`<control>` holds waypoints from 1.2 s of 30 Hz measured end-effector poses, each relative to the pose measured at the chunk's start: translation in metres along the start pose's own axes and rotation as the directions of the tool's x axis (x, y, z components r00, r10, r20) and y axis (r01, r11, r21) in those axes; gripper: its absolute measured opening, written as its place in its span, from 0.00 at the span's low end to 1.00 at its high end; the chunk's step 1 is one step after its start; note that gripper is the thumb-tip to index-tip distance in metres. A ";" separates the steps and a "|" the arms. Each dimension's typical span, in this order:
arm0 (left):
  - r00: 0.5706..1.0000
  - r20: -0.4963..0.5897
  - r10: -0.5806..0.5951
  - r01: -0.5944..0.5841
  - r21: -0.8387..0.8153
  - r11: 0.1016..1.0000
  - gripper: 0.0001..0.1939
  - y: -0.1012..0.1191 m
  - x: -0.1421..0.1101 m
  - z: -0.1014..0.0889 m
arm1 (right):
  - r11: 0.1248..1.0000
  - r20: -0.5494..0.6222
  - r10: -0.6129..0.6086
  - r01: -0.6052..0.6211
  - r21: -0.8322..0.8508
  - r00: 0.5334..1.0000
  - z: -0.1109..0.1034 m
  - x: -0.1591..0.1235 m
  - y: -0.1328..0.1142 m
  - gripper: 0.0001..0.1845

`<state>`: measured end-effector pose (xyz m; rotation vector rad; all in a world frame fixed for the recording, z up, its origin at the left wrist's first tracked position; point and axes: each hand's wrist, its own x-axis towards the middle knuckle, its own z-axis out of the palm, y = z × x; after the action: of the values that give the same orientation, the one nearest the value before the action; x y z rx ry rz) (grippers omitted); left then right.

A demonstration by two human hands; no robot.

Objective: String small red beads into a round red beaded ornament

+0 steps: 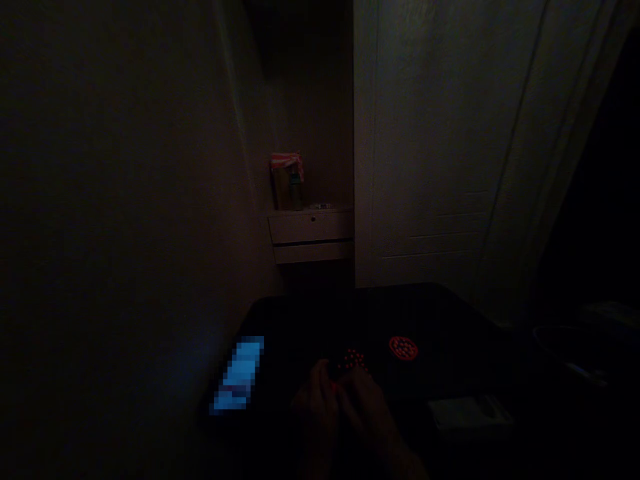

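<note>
The room is very dark. My left hand (pixel 315 397) and my right hand (pixel 363 397) meet close together low in the view, over a dark table (pixel 440 313). Their fingers curl round a small cluster of red beads (pixel 351 360) held between them. What else they pinch is too dim to make out. A little to the right a small round red dish of beads (pixel 403 347) rests on the table.
A lit phone screen (pixel 240 375) glows blue at the table's left edge, beside the wall. A pale flat object (pixel 470 413) lies at the lower right. Beyond, a wall shelf with drawers (pixel 310 235) carries a bottle and a red-striped bag (pixel 287 175). A pale door stands behind.
</note>
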<state>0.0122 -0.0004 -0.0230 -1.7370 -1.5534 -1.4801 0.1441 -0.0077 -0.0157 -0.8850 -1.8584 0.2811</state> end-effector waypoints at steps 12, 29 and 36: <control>1.000 0.012 0.023 -0.023 0.023 0.999 0.17 -0.002 -0.001 0.001 | 0.997 -0.027 0.032 -0.030 0.066 0.999 -0.001 0.000 -0.001 0.08; 1.000 -0.020 0.008 -0.007 0.037 0.999 0.17 -0.003 -0.002 0.003 | 0.976 -0.136 0.114 -0.086 0.201 0.984 -0.003 0.004 -0.002 0.07; 0.999 -0.016 0.044 -0.043 0.054 0.998 0.18 -0.002 -0.001 0.001 | 0.989 -0.171 0.036 -0.011 0.145 0.985 -0.003 0.004 -0.002 0.12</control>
<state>0.0110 0.0011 -0.0248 -1.7127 -1.5232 -1.4163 0.1448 -0.0067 -0.0104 -0.8069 -1.6464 0.3370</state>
